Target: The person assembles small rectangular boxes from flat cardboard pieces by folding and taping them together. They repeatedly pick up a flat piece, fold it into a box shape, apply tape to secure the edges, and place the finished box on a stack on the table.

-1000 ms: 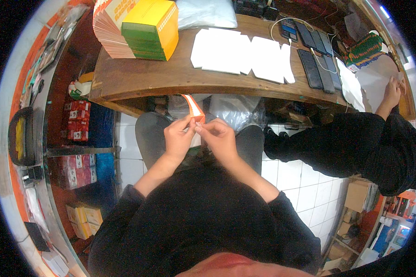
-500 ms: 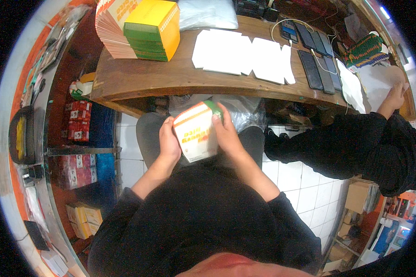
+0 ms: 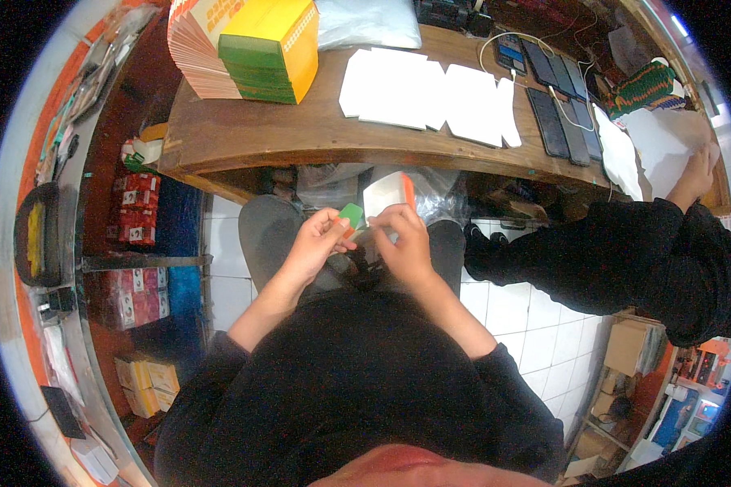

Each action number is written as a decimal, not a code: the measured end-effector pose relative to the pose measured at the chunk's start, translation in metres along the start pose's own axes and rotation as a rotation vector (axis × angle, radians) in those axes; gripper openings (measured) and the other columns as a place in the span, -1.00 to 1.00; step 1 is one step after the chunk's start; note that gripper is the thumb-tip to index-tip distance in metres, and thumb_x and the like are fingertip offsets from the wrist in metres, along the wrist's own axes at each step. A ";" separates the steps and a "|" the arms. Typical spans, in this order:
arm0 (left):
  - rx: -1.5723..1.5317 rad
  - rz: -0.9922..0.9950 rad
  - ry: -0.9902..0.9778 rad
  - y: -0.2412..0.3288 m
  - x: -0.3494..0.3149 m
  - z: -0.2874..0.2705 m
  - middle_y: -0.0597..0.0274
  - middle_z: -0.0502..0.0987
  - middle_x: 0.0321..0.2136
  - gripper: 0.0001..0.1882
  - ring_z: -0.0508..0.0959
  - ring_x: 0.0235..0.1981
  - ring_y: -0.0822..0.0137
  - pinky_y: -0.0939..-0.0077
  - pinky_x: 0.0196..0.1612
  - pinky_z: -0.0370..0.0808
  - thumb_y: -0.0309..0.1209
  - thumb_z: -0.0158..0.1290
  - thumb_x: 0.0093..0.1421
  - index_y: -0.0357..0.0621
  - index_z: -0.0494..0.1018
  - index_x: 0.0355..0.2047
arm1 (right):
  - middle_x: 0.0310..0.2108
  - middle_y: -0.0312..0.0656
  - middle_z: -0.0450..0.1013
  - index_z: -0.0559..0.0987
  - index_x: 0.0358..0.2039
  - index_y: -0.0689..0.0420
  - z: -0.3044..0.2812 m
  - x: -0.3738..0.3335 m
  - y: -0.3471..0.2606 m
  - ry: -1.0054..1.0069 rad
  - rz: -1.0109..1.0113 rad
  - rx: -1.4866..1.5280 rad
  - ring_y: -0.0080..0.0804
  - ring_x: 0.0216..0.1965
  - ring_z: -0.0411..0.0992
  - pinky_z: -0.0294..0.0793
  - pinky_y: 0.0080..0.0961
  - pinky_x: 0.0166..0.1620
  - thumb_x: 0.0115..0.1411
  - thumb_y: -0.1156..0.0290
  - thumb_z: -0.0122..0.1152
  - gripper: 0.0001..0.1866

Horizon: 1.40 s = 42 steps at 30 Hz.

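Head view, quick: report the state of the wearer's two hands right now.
Left hand: closed, thumb and fingers holding a green flap.
Right hand: fingers curled at the white-and-orange carton; grip cannot be told.

Downward head-worn fisheye view

The carton (image 3: 387,195) is white, orange and green, the stacked boxes (image 3: 261,69) yellow and green, the desk (image 3: 256,132) brown.
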<state>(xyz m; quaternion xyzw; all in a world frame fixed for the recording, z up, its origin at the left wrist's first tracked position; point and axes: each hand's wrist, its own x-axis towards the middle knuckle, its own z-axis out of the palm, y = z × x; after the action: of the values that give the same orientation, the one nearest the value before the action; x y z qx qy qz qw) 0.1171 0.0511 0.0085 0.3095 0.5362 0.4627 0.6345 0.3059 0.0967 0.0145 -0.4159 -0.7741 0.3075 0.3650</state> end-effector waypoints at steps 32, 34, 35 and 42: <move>1.369 0.511 -0.440 0.063 -0.009 -0.013 0.07 0.48 -0.33 -0.68 0.52 -0.23 0.01 0.21 -0.19 0.46 -0.15 0.15 0.14 -0.19 0.52 -0.48 | 0.15 0.12 0.18 0.26 0.23 0.04 -0.025 0.039 -0.019 -0.373 -0.097 -0.159 0.12 0.12 0.32 0.40 -0.20 0.13 -0.09 0.27 0.47 -0.14; 1.425 0.639 -0.421 0.090 -0.006 -0.014 0.12 0.49 -0.24 -0.72 0.49 -0.16 0.07 0.24 -0.12 0.46 -0.19 0.13 0.15 -0.16 0.53 -0.50 | 0.17 0.12 0.23 0.25 0.24 0.03 -0.030 0.056 -0.019 -0.268 -0.107 -0.203 0.10 0.13 0.33 0.36 -0.23 0.16 0.03 0.24 0.39 -0.22; 1.361 0.773 -0.383 0.098 -0.005 -0.016 0.12 0.48 -0.21 -0.73 0.49 -0.18 0.07 0.25 -0.11 0.46 -0.19 0.13 0.15 -0.16 0.54 -0.47 | 0.12 0.11 0.28 0.25 0.24 0.04 -0.030 0.068 -0.019 -0.345 -0.052 -0.039 0.05 0.12 0.34 0.36 -0.24 0.15 0.07 0.23 0.36 -0.25; -0.019 0.893 -0.042 0.110 0.019 0.013 0.18 0.42 -0.15 -0.12 0.43 -0.16 0.47 0.51 -0.12 0.44 0.27 0.04 0.14 -0.22 0.19 0.18 | -0.25 -0.31 0.41 0.41 -0.17 0.09 -0.049 0.115 -0.068 -0.234 0.136 0.997 -0.66 -0.24 0.36 0.40 -0.66 -0.17 0.38 0.07 -0.03 -0.68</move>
<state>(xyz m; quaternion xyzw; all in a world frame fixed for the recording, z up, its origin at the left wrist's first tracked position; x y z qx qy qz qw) 0.1017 0.1118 0.1016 0.5144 0.3326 0.6897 0.3861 0.2733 0.1731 0.1295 -0.2038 -0.5404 0.7065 0.4091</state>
